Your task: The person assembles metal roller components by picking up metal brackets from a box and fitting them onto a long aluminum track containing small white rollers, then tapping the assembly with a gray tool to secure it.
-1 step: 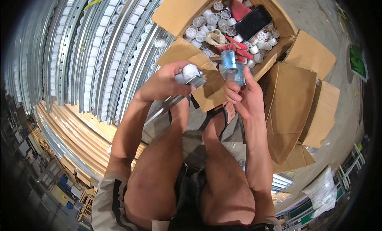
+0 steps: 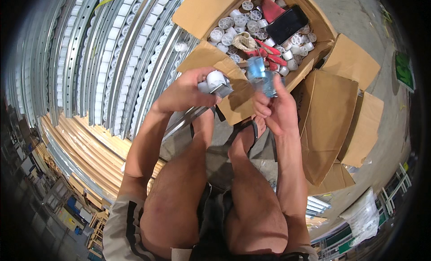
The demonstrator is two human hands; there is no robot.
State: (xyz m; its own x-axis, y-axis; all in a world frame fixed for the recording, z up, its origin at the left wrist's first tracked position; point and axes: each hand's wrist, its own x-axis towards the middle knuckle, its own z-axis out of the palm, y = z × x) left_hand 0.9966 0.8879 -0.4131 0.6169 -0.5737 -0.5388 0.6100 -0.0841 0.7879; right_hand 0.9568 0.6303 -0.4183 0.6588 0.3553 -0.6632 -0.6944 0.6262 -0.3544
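My left hand is closed around the end of a metal roller track, where white plastic rollers show between its rails. Just right of it, my right hand grips a shiny, bluish metal bracket between thumb and fingers. The bracket is smeared by motion, so its exact shape is unclear. It is apart from the track end. Beyond both hands, an open cardboard box holds many loose white rollers, red-handled pliers, a cloth work glove and a black phone.
Long roller tracks lie side by side at the left. Tan-coloured lengths extend below them. A second opened cardboard box stands right of my right arm. My legs and sandalled feet are below my hands.
The bracket in my right hand has shifted and tilted slightly to the left. My left hand keeps its hold on the track, almost unmoved.
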